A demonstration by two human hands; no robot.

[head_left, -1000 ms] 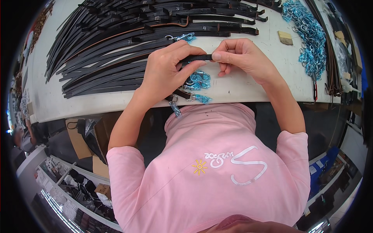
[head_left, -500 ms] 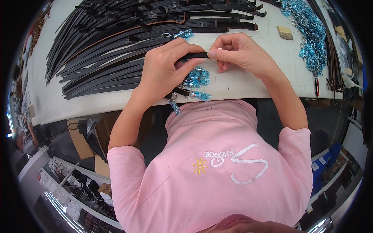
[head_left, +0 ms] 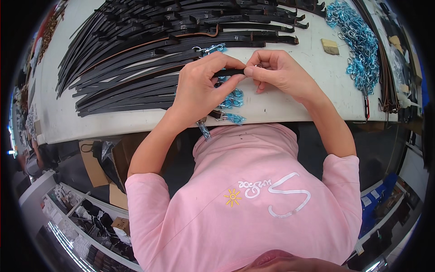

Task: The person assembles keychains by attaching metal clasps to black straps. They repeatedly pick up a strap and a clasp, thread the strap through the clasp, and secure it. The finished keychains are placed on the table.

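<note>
Over the near middle of the white flat-topped worktable (head_left: 281, 109): narrow flat black strap (head_left: 230, 72), short stretch visible between the hands. Left hand (head_left: 199, 86) has it from the left, fingers arched, thumb and index tips close together on it. Right hand (head_left: 285, 77) pinches the strap's right end, thumb against curled fingers; shiny bit there, too small to identify. Silver metal clasps in blue film (head_left: 233, 100) lie toward the table's near edge; one blue-wrapped clasp (head_left: 204, 130) hangs over that edge. Long flat black straps (head_left: 136, 27) layered across the table's left and far middle. Table's right side: heap of silver chain-like hardware in blue film (head_left: 358, 50), small yellowish block (head_left: 330, 46) inboard of it, long thin brown straps (head_left: 386, 86) along the right edge.
</note>
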